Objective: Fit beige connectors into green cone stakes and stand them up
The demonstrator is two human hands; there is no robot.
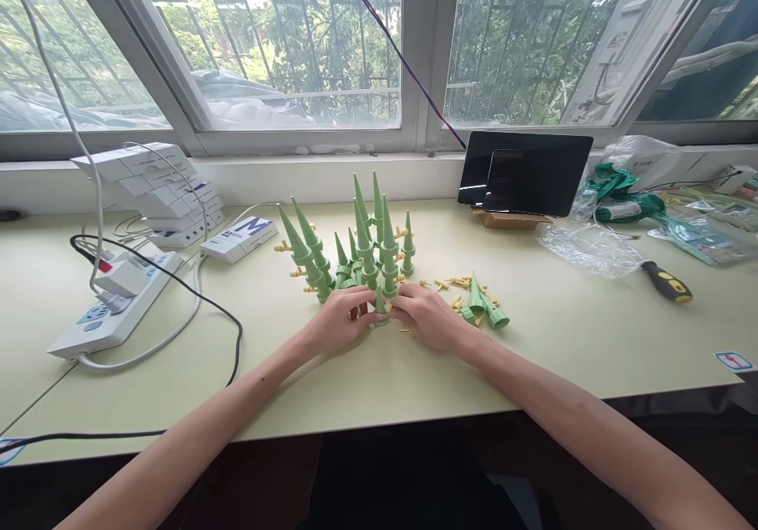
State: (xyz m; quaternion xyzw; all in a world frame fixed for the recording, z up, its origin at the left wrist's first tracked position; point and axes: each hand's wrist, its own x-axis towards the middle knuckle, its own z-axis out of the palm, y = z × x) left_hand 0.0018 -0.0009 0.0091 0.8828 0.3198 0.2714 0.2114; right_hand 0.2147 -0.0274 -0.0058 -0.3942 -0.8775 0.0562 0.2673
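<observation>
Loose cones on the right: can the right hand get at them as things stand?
Probably yes: the loose cones lie beside the right hand, nothing tall between, though that hand is by the small cone in the left hand.

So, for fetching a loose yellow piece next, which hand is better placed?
Probably the right hand: the loose yellow pieces lie on its side. The left hand is farther away, holding a small green spike. Whether the right is free is unclear.
</observation>
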